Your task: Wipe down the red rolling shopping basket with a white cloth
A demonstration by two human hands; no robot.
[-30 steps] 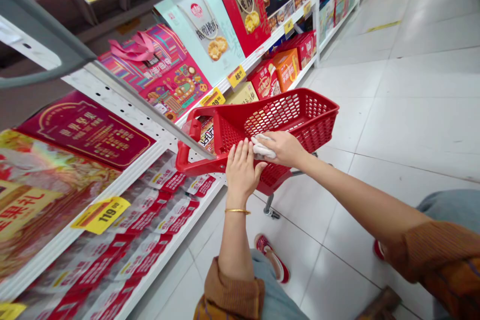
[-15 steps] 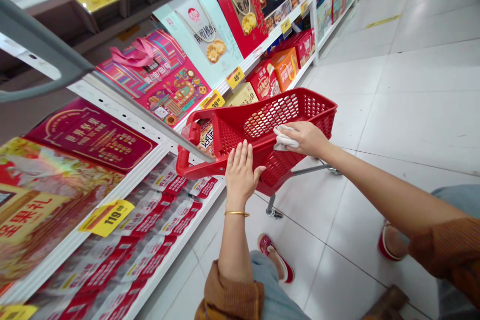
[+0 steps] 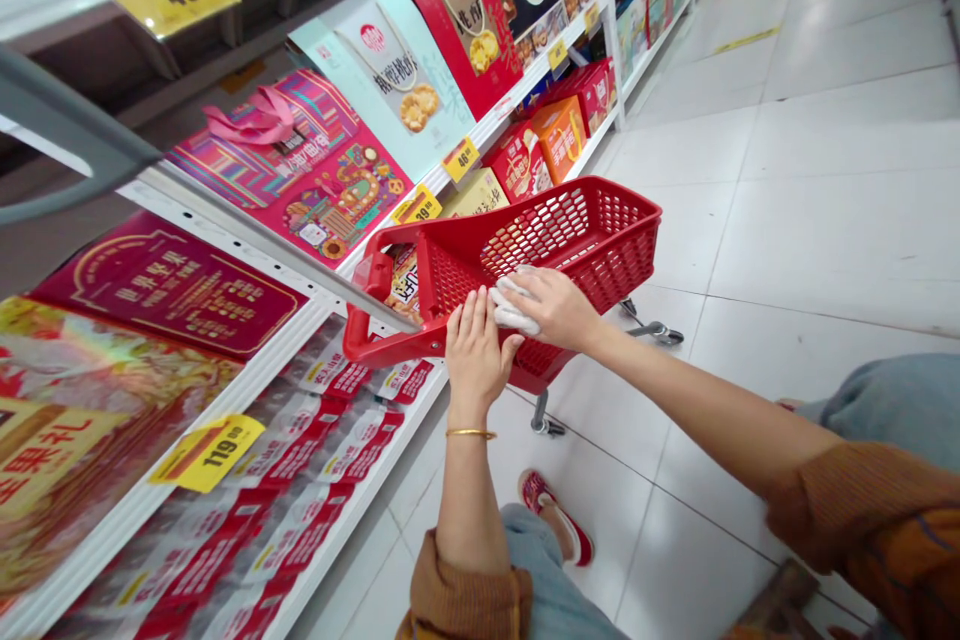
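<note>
A red plastic basket cart (image 3: 627, 238) with perforated sides stands beside the shelves, its handle end toward the lower left. My left hand (image 3: 478, 348), a gold bangle at its wrist, lies flat on the near rim with fingers stretched out and nothing held. Just to its right, my right hand (image 3: 559, 307) presses a white cloth (image 3: 514, 300) against the same rim. The cloth is bunched under its fingers and nearly touches my left fingers. The inside of the basket shows no goods.
Shelves on the left hold a pink gift bag (image 3: 322, 160), a pale green bag (image 3: 390, 70) and packaged bottles (image 3: 300, 450). A grey metal bar (image 3: 277, 240) slants in front of them to the cart. My feet stand on white floor tiles (image 3: 832, 240).
My right hand has slid the cloth leftward along the near rim toward my left hand. My left hand stays flat on the rim. The view has shifted slightly.
</note>
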